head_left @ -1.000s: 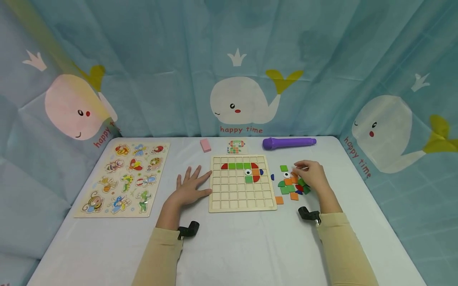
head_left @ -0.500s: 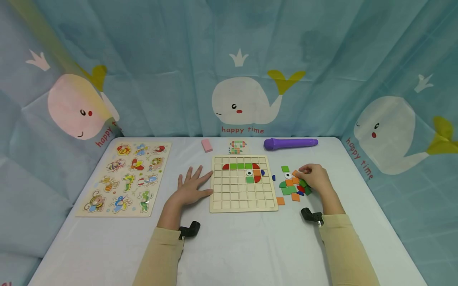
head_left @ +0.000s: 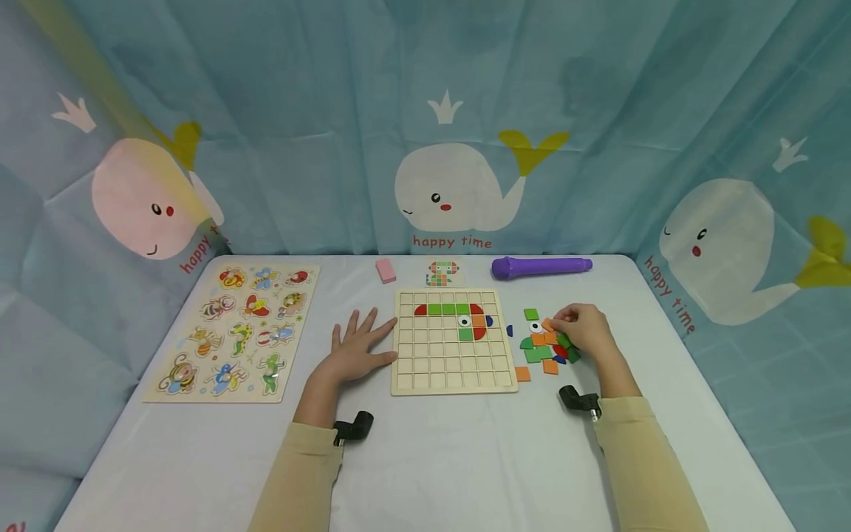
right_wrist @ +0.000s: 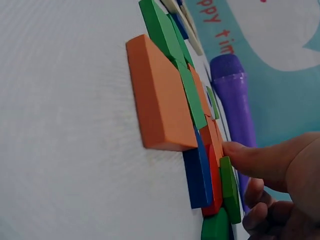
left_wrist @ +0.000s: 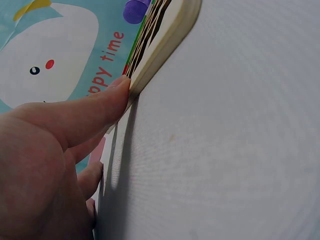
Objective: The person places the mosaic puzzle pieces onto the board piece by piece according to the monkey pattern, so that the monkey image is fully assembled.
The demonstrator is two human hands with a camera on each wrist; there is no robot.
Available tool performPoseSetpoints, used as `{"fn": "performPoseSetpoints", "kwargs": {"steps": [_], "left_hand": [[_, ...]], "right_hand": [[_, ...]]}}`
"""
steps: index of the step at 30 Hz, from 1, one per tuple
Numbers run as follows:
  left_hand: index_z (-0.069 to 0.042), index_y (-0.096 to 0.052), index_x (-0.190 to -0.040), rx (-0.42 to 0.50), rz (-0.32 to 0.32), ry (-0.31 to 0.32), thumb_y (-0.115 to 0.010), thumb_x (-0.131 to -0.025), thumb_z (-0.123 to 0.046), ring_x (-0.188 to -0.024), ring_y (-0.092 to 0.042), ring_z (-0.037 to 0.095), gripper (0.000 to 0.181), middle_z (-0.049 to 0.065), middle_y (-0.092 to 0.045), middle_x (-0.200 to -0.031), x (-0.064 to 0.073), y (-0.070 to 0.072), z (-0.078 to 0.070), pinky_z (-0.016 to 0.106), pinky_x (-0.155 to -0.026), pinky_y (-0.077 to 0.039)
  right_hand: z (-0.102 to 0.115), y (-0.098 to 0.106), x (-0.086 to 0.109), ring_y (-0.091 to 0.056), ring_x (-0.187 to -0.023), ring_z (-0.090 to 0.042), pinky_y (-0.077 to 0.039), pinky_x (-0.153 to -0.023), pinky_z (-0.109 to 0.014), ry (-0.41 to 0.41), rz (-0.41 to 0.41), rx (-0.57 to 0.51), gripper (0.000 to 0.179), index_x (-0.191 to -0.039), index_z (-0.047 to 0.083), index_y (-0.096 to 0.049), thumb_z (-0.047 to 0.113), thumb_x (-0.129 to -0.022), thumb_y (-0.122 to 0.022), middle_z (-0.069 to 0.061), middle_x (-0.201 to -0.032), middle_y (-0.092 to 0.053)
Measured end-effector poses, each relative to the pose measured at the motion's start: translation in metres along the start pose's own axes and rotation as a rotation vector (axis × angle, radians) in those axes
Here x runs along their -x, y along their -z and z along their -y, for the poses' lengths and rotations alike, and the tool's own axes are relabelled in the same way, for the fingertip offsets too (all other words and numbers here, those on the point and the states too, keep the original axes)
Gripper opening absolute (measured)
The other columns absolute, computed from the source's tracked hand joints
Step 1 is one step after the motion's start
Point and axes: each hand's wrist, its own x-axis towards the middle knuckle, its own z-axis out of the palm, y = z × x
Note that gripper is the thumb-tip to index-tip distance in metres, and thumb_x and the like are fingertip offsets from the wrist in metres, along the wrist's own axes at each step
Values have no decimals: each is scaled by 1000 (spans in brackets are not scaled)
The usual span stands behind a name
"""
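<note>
My left hand (head_left: 351,356) lies with fingers spread on the cloth, its thumb and index fingertip touching the left edge of a wooden grid board (head_left: 435,366). In the left wrist view the thumb (left_wrist: 112,95) meets the board's side. Red, green, orange and blue pieces and an eye piece (head_left: 464,321) sit in the board's upper cells. Over a loose pile of coloured tiles to the right, my right hand (head_left: 586,329) pinches an orange square tile (head_left: 548,324) with thumb and fingertips. The right wrist view shows the thumb (right_wrist: 250,155) against orange tiles; the other fingertips are partly hidden.
Behind the board lie a pattern card (head_left: 442,273), a pink block (head_left: 385,270) and a purple microphone-shaped toy (head_left: 541,267). An insect puzzle board (head_left: 266,395) lies at left. Another orange tile (head_left: 523,374) and a blue half-round (head_left: 510,330) lie near the board's right edge.
My right hand has come slightly down and right, its fingertips settling on an orange tile at the pile's upper side. The left hand stays at the board's edge.
</note>
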Motion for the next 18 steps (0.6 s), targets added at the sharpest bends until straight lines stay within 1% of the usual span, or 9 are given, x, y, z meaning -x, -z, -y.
{"fn": "performPoseSetpoints", "kwargs": {"steps": [4, 9, 14, 18], "left_hand": [[-33, -32, -159, -6, 2, 5, -64, -94, -52, -156, 15, 38, 75, 7, -3, -171, 0, 0, -1, 65, -118, 16], [-32, -32, -159, -9, -1, 6, -64, -94, -50, -156, 14, 39, 74, 8, -4, -171, 2, 1, -3, 66, -118, 16], [-32, -32, -159, -9, 1, 6, -64, -94, -50, -156, 14, 38, 75, 8, -4, -171, 2, 2, -3, 66, -118, 16], [-33, -32, -159, -10, 1, 11, -65, -94, -51, -156, 15, 38, 75, 8, -4, -171, 1, 2, -2, 65, -118, 16]], "right_hand": [[0, -1, 1, -53, -86, -25, -43, -71, -32, 10, -1, 2, 33, -104, 3, -69, 34, -95, -71, -9, -91, -59], [0, -2, 1, -53, -86, -25, -43, -70, -31, 5, 23, -4, 39, -105, 3, -70, 40, -94, -72, -9, -91, -60], [2, -2, -1, -53, -85, -25, -44, -70, -31, 3, 45, -10, 37, -103, 2, -69, 39, -95, -71, -9, -90, -59], [6, 0, -1, -52, -84, -25, -44, -69, -31, 19, 37, -10, 34, -100, 2, -66, 35, -95, -71, -9, -89, -57]]}}
